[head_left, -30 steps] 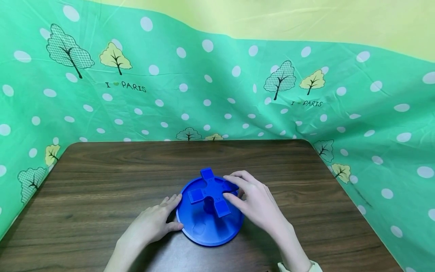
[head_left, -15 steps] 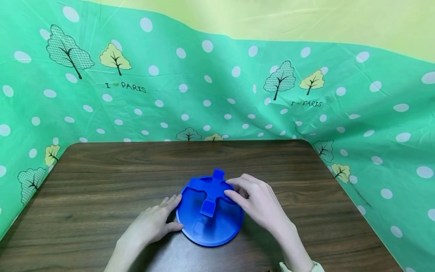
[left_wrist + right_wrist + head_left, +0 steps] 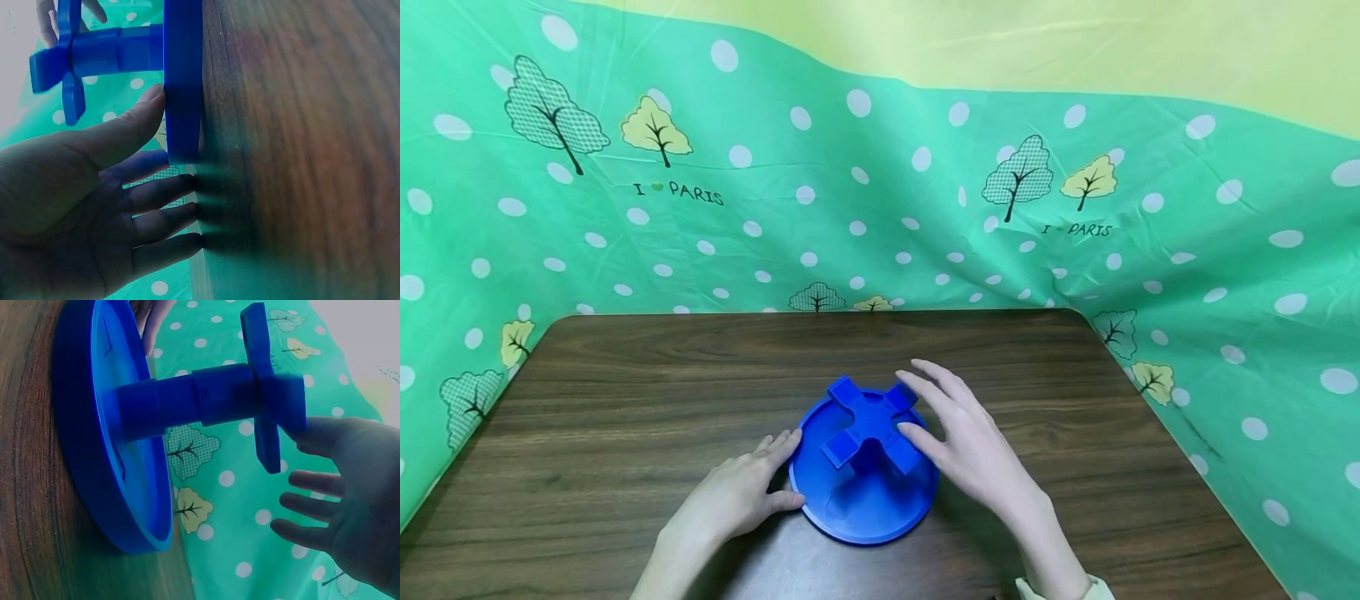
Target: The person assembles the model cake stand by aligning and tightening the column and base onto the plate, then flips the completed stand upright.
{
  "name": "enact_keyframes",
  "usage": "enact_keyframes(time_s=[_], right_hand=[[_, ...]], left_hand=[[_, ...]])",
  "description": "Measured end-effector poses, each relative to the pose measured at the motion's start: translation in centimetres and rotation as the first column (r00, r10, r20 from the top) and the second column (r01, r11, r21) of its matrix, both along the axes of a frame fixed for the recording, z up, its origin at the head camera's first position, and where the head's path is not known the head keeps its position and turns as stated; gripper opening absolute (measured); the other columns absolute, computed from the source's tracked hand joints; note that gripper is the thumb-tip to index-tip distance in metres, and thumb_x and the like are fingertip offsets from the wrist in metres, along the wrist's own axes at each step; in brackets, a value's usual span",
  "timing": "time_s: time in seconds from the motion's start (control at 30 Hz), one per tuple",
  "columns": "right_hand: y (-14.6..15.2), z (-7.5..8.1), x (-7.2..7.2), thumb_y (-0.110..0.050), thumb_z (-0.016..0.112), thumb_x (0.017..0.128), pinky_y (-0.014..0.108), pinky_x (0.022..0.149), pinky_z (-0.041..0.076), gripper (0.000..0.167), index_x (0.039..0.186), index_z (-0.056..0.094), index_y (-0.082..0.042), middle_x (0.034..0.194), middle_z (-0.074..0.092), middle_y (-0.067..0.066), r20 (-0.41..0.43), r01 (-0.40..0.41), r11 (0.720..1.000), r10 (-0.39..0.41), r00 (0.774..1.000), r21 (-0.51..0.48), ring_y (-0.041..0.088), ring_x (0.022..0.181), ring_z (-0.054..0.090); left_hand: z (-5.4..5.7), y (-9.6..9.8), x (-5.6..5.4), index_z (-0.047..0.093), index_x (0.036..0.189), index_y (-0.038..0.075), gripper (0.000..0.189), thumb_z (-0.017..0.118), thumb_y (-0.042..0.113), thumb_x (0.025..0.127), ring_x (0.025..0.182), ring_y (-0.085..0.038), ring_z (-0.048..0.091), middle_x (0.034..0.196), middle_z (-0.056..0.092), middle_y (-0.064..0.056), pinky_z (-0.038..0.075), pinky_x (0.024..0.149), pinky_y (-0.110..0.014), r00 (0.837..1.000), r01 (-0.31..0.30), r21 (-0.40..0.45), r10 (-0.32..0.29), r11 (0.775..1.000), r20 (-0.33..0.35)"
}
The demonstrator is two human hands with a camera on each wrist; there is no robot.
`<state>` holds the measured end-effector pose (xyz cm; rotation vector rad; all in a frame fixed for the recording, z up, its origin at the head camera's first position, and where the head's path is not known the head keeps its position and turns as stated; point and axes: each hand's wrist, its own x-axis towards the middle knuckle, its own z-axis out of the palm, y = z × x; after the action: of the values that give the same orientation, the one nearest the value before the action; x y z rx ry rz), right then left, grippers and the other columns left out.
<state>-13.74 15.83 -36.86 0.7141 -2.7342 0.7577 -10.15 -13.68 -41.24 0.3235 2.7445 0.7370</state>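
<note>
A round blue base (image 3: pixel 865 518) with a raised rim lies on the table. From its middle rises a stepped blue post (image 3: pixel 181 400), which carries a blue cross-shaped top (image 3: pixel 872 418) with several arms and bent tips. My left hand (image 3: pixel 737 493) steadies the base from the left, its thumb against the rim (image 3: pixel 182 119) and its straight fingers reaching along the side onto the table. Beside the cross, on its right, my right hand (image 3: pixel 966 442) has its fingers spread and nearly straight. Its thumb is right at one arm's tip in the right wrist view.
The dark wood-grain table (image 3: pixel 662 383) extends around the base on all sides. Behind it and along both sides hangs a green cloth (image 3: pixel 850 192) with white dots and printed trees.
The cross has turned on its post, its arms standing at different angles from before. My right hand's fingers have spread wider and lifted slightly. The left hand and base have stayed put.
</note>
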Motion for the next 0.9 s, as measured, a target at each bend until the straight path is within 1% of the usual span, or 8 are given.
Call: enact_keyframes(time_s=[0.13,0.27,0.37,0.47,0.6,0.77,0.83,0.9], right_hand=[[-0.03,-0.23,0.02,-0.032,0.077,0.094,0.052,0.113,0.050,0.059,0.148,0.056,-0.026,0.158,0.049,-0.001,0.029,-0.040,0.999,0.039,0.999,0.026,0.025,0.146,0.049],[-0.04,-0.29,0.06,-0.032,0.075,0.095,0.050,0.111,0.052,0.050,0.142,0.063,-0.023,0.149,0.059,-0.001,0.038,-0.058,0.997,0.056,0.998,0.042,0.023,0.139,0.057],[-0.02,-0.27,0.07,-0.032,0.074,0.096,0.046,0.106,0.056,0.044,0.138,0.067,-0.022,0.139,0.065,-0.003,0.030,-0.057,0.997,0.056,0.998,0.044,0.019,0.129,0.063],[0.04,-0.20,0.14,-0.032,0.074,0.096,0.036,0.095,0.061,0.039,0.134,0.069,-0.024,0.127,0.069,-0.008,0.032,-0.057,0.998,0.056,0.998,0.034,0.010,0.115,0.067],[0.08,-0.02,0.31,-0.034,0.073,0.096,0.025,0.081,0.059,0.037,0.132,0.070,-0.026,0.114,0.070,-0.013,0.060,-0.061,0.998,0.060,0.996,0.024,0.002,0.097,0.065],[0.01,0.30,0.45,-0.039,0.069,0.099,0.027,0.086,0.061,0.028,0.124,0.074,-0.029,0.115,0.075,-0.014,0.098,-0.052,0.999,0.052,0.994,0.000,0.002,0.103,0.070],[-0.01,0.40,0.45,-0.035,0.069,0.099,0.027,0.086,0.062,0.021,0.118,0.076,-0.029,0.113,0.076,-0.013,0.086,-0.049,0.999,0.050,0.995,-0.020,0.002,0.102,0.071],[-0.03,0.46,0.40,-0.028,0.072,0.098,0.024,0.080,0.061,0.015,0.112,0.077,-0.026,0.107,0.076,-0.012,0.051,-0.051,0.998,0.054,0.997,-0.043,0.001,0.095,0.070]], left_hand=[[0.07,0.06,-0.01,0.043,0.157,0.013,0.084,0.078,0.045,0.088,0.148,-0.043,0.044,0.161,0.045,-0.015,0.036,0.113,-0.074,1.000,-0.001,0.000,0.001,1.000,-0.001],[0.05,0.09,0.01,0.044,0.157,0.013,0.084,0.078,0.045,0.088,0.148,-0.043,0.044,0.161,0.046,-0.015,0.036,0.113,-0.074,1.000,0.001,-0.002,-0.001,1.000,-0.004],[0.00,0.08,0.00,0.044,0.157,0.012,0.083,0.078,0.044,0.088,0.148,-0.043,0.044,0.161,0.046,-0.016,0.037,0.113,-0.073,1.000,0.002,-0.002,-0.002,1.000,-0.003],[0.02,0.10,0.00,0.044,0.157,0.013,0.083,0.078,0.044,0.088,0.148,-0.043,0.044,0.161,0.046,-0.016,0.037,0.114,-0.072,1.000,0.000,0.000,0.000,1.000,-0.001],[0.09,0.09,0.01,0.044,0.157,0.013,0.083,0.078,0.044,0.088,0.148,-0.042,0.044,0.161,0.046,-0.015,0.038,0.113,-0.071,1.000,-0.001,0.002,0.001,1.000,-0.004],[0.03,0.07,-0.02,0.044,0.157,0.012,0.084,0.078,0.044,0.088,0.148,-0.043,0.044,0.161,0.046,-0.016,0.038,0.114,-0.070,1.000,0.002,0.003,-0.002,1.000,-0.009],[0.01,0.07,0.00,0.044,0.157,0.012,0.083,0.078,0.044,0.088,0.148,-0.043,0.044,0.161,0.046,-0.016,0.037,0.115,-0.070,1.000,0.002,0.004,-0.002,1.000,-0.010],[-0.01,0.07,0.02,0.044,0.157,0.012,0.083,0.078,0.044,0.088,0.148,-0.043,0.044,0.160,0.046,-0.016,0.037,0.115,-0.070,1.000,0.002,0.003,-0.002,1.000,-0.012]])
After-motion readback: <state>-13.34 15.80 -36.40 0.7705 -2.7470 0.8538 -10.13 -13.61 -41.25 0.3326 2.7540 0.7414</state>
